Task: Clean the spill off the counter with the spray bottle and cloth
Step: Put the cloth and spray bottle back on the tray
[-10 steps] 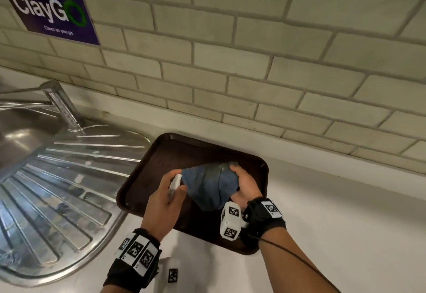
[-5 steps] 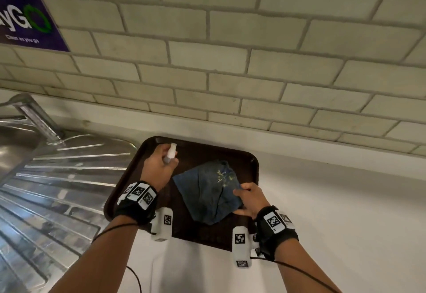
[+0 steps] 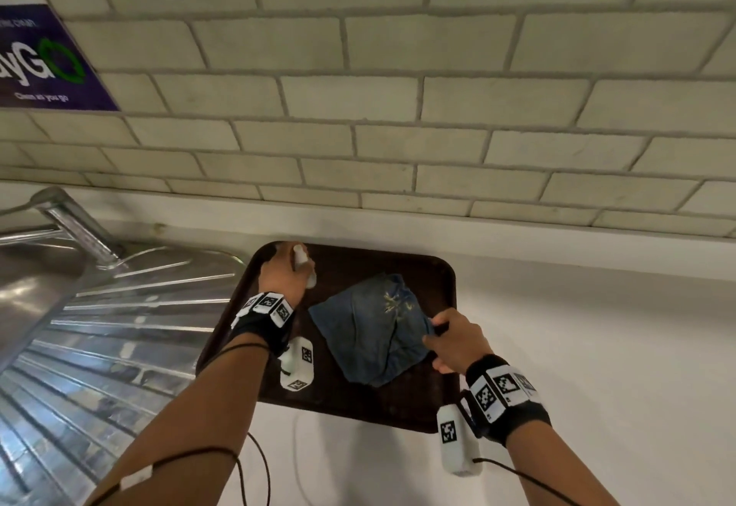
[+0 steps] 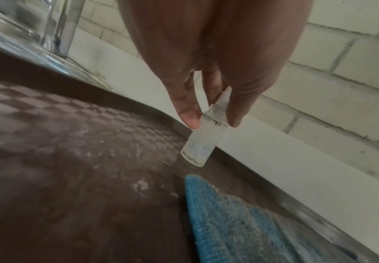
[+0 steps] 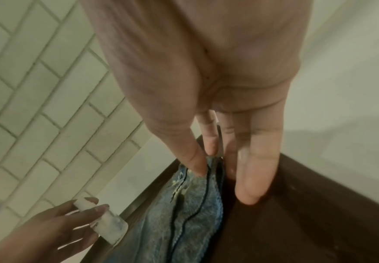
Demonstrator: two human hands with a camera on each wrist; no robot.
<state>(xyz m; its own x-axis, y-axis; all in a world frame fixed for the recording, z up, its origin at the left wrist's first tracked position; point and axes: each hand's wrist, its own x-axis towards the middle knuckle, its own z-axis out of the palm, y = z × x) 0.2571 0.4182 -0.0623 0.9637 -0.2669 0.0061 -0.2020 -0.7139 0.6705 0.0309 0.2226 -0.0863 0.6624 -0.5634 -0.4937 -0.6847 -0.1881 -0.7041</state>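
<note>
A small translucent spray bottle is pinched between the thumb and fingers of my left hand over the far-left corner of a dark brown tray. In the left wrist view the bottle hangs tilted, its base close to the tray's far rim. A blue cloth lies rumpled on the tray's middle. My right hand pinches its right edge. The right wrist view shows thumb and forefinger on the cloth while the other fingers stay straight.
A steel drainboard and faucet lie left of the tray. The tiled wall rises behind it. White counter stretches right and in front. Whitish specks dot the tray floor.
My left hand carried the bottle from beside the cloth to the tray's far-left corner. The cloth, earlier bunched up in my right hand, now lies on the tray, held only at its right edge.
</note>
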